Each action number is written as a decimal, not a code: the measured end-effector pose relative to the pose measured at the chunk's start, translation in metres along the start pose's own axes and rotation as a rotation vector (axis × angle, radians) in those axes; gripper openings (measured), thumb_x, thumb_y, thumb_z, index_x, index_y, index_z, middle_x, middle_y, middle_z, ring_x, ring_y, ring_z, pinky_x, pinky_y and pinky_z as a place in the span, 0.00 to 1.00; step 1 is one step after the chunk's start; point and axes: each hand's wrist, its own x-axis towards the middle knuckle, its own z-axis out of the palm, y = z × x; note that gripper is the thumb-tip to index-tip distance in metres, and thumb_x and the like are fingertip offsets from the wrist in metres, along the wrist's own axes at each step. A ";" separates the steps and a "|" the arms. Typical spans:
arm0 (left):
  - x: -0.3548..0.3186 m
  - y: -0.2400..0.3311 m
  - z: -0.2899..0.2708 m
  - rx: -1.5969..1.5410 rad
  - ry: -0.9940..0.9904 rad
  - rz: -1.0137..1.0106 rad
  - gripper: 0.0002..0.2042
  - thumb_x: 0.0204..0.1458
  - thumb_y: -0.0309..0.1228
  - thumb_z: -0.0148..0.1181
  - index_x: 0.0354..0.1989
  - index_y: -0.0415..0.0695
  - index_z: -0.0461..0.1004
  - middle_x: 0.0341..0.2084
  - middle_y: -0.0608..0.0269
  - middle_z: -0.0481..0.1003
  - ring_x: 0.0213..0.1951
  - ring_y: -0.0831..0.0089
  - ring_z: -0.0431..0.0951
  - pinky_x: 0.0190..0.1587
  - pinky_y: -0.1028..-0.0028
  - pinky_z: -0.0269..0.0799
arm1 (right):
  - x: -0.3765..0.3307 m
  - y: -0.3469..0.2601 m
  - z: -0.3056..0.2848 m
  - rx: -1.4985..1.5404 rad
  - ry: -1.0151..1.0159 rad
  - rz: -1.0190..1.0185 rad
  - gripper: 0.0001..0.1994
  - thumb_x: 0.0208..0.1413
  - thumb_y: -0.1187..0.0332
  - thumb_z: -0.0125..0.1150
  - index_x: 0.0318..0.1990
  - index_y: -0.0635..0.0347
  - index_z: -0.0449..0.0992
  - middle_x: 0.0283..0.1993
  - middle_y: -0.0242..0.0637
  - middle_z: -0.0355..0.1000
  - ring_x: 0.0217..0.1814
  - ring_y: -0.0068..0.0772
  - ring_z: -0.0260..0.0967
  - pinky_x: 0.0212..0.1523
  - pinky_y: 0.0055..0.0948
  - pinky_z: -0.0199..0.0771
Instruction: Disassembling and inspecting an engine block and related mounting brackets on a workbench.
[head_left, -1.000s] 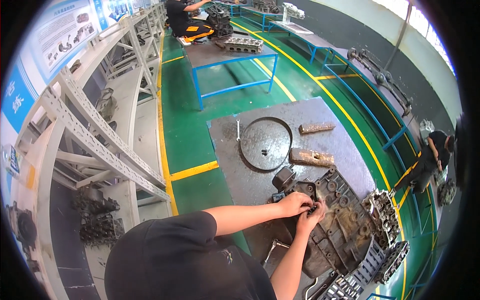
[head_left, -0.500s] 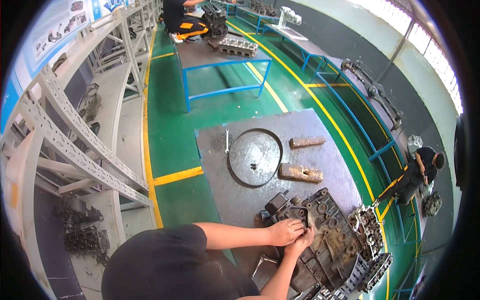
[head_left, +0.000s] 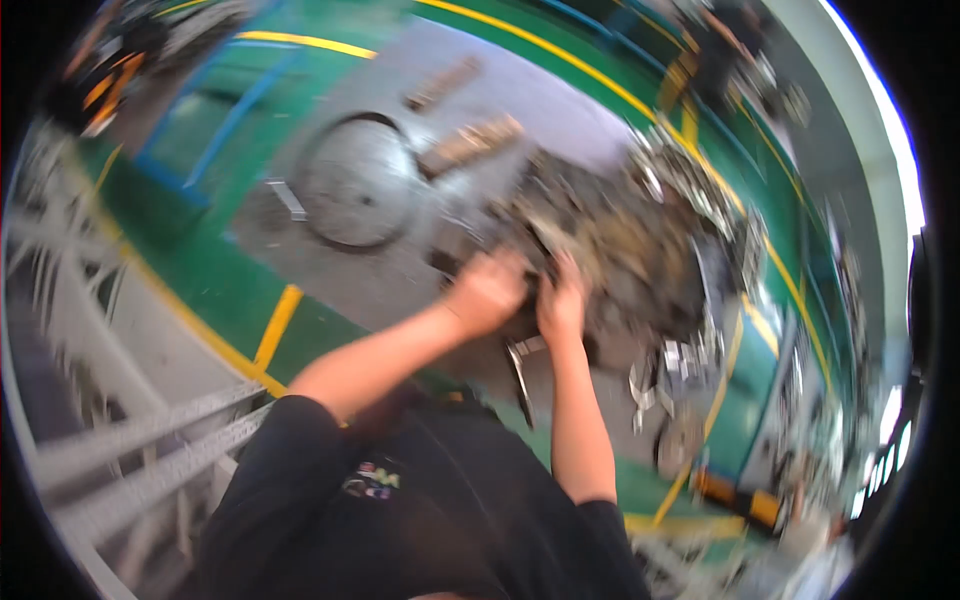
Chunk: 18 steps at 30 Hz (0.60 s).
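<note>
Near the middle of the frame, the left hand (head_left: 490, 292) and the right hand (head_left: 562, 297) are held close together at the lower-left edge of a dark engine block (head_left: 640, 245), which is seen right of centre; the fingers are bent but blurred, and whether anything is pinched cannot be told. Below the hands a metal hand tool (head_left: 521, 382) is laid, while a dark ring (head_left: 352, 246), a wrench (head_left: 288, 200) and two brownish blocks (head_left: 472, 145) are spread toward the upper left.
</note>
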 end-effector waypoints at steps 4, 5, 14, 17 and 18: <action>0.001 -0.003 -0.005 0.004 -0.046 -0.013 0.13 0.49 0.36 0.60 0.42 0.49 0.80 0.55 0.56 0.74 0.56 0.59 0.73 0.49 0.64 0.66 | -0.007 0.013 -0.041 0.158 0.202 -0.054 0.09 0.59 0.69 0.60 0.45 0.61 0.73 0.54 0.47 0.69 0.59 0.51 0.65 0.60 0.42 0.64; 0.001 -0.001 -0.006 0.020 -0.046 0.043 0.14 0.48 0.35 0.58 0.43 0.47 0.81 0.54 0.55 0.74 0.56 0.58 0.72 0.50 0.63 0.66 | -0.008 0.014 -0.049 0.199 0.179 -0.003 0.09 0.59 0.69 0.60 0.45 0.61 0.74 0.52 0.47 0.69 0.56 0.51 0.66 0.57 0.42 0.65; 0.005 0.006 -0.004 0.087 -0.101 0.075 0.15 0.46 0.33 0.56 0.42 0.45 0.81 0.55 0.52 0.74 0.58 0.54 0.71 0.49 0.63 0.66 | 0.001 0.016 -0.058 0.171 0.074 0.111 0.10 0.57 0.71 0.61 0.45 0.64 0.73 0.40 0.48 0.75 0.41 0.50 0.74 0.42 0.36 0.73; 0.005 0.010 -0.003 0.083 -0.112 0.042 0.15 0.46 0.33 0.56 0.42 0.45 0.81 0.55 0.52 0.74 0.57 0.53 0.71 0.49 0.62 0.66 | -0.003 0.021 -0.059 0.048 0.003 0.143 0.10 0.55 0.70 0.64 0.43 0.61 0.77 0.39 0.46 0.77 0.39 0.52 0.75 0.41 0.40 0.75; 0.006 0.011 -0.003 0.103 -0.103 0.022 0.15 0.46 0.33 0.56 0.42 0.45 0.81 0.55 0.52 0.74 0.57 0.53 0.71 0.49 0.62 0.66 | -0.004 0.022 -0.060 0.053 -0.009 0.136 0.10 0.55 0.70 0.64 0.43 0.61 0.77 0.39 0.46 0.77 0.39 0.52 0.75 0.41 0.40 0.75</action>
